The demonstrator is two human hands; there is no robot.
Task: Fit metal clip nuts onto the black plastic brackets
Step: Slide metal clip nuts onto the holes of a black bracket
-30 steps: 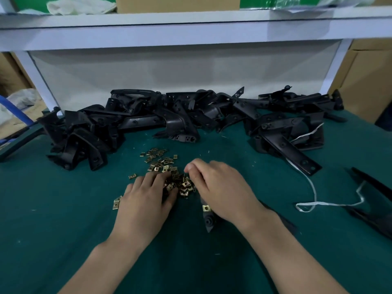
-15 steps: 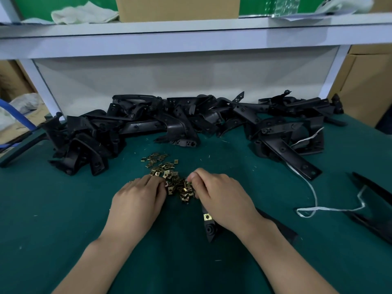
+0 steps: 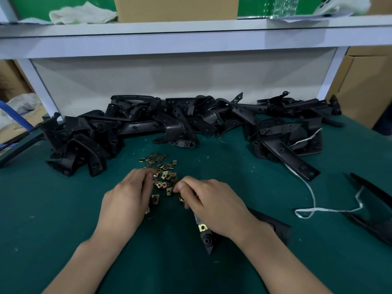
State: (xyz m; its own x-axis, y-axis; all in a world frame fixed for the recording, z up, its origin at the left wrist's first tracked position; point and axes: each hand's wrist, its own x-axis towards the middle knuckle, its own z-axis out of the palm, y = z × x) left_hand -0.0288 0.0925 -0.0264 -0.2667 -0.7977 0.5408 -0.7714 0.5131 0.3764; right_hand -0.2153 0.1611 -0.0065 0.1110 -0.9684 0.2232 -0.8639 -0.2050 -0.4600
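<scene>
- Clip nuts (image 3: pixel 164 174): small brass-coloured pieces in a loose scatter on the green mat (image 3: pixel 63 230), mid-table, between the two hands and just ahead of them. A few strays lie by the left palm.
- Fitted nut (image 3: pixel 202 227): one piece already seated on the working bracket, near its pointed end.
- Working bracket (image 3: pixel 209 242): black plastic, flat on the mat beneath the right hand and wrist, mostly hidden.
- Left hand (image 3: pixel 127 200): fingers curled, tips at the near-left edge of the scatter. Cannot tell whether a nut is held.
- Right hand (image 3: pixel 214 205): fingers curled, thumb and forefinger drawn together at the near-right edge of the scatter. Cannot tell if anything sits between them.
- Bracket heap (image 3: pixel 169 124): tangled black stock across the back of the mat, well apart from the hands.
- White string (image 3: pixel 314 200): loose on the mat at right, trailing from the heap toward a separate black part (image 3: pixel 377 209).
- Shelf (image 3: pixel 191 39): white, overhead, carrying a cardboard box (image 3: pixel 176 7).
- Risks, as judged:
  - nuts touching one another may lift in a clump, so two come up at once
  - a nut pinched the wrong way round would need turning before it slides on
  - the bracket, weighted only by the wrist, may skid when pushed
  - sweeping fingers may scatter strays under the palms
</scene>
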